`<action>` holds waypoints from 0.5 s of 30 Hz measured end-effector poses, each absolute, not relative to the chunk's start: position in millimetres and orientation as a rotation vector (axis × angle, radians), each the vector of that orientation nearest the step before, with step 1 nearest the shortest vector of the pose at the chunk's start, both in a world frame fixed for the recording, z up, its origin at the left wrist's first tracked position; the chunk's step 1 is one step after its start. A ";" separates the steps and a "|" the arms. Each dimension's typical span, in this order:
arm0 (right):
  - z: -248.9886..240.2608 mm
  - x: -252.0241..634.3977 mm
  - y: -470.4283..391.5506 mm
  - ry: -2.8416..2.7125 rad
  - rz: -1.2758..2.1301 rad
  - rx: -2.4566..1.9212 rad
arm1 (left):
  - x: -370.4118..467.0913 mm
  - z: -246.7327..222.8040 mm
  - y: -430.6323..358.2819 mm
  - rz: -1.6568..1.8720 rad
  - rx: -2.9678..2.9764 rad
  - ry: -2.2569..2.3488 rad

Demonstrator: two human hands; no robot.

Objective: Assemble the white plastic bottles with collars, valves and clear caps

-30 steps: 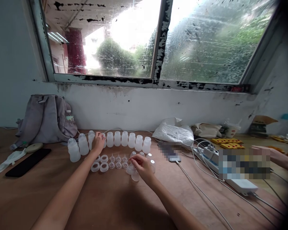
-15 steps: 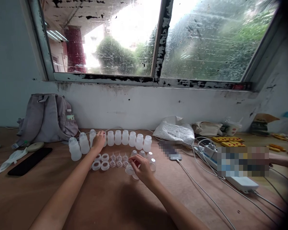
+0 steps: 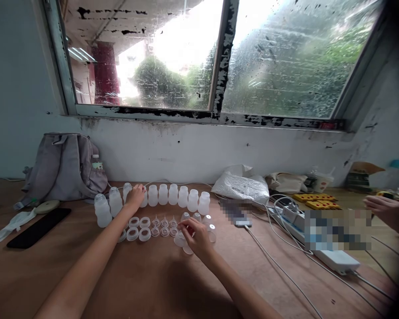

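A row of frosted baby bottles (image 3: 163, 195) stands along the back of the table. My left hand (image 3: 135, 198) reaches into the row, its fingers closed around the top of one bottle (image 3: 144, 198). In front of the row lie white screw rings (image 3: 132, 234) and clear nipples (image 3: 165, 231), set out in short rows. My right hand (image 3: 196, 235) is at a cluster of clear domed caps (image 3: 212, 233), thumb and fingers pinched on a cap (image 3: 179, 240) at the cluster's left side. The hand covers part of the cluster.
To the left are a grey backpack (image 3: 66, 164) and a black phone-like slab (image 3: 38, 228). A silver bag (image 3: 241, 184), a white power strip (image 3: 339, 258) with cables and yellow blocks (image 3: 319, 199) lie right. Another person's hand (image 3: 387, 213) is at the far right.
The view has tipped slightly upward. My two hands keep their places at the bottle and the caps. The other person's hand at the far right has lifted out of the blurred patch.
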State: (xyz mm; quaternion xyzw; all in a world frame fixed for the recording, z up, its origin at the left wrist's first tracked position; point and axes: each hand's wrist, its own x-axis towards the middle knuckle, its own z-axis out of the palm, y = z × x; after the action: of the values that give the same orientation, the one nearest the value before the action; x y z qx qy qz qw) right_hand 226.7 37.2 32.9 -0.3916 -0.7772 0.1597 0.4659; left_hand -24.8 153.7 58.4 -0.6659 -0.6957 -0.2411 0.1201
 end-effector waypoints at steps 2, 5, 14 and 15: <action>32.2 226.4 37.0 -1.916 0.372 -0.960 | -27.2 60.1 155.3 -0.685 -1.958 -2.037; 31.8 226.5 37.0 -1.915 0.341 -0.951 | -30.7 62.1 157.3 -0.661 -1.983 -2.040; 31.3 227.1 38.9 -1.922 0.292 -0.936 | -32.8 61.8 159.3 -0.660 -2.022 -2.014; 31.1 227.1 39.1 -1.921 0.288 -0.937 | -32.8 61.5 160.0 -0.667 -2.020 -2.011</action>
State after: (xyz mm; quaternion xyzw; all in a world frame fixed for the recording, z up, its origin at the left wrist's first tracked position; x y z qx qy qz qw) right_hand 227.1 39.1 31.1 -0.3827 -0.7850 0.1178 0.4727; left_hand -32.8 160.0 61.5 -0.6861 -0.6830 -0.2265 0.1072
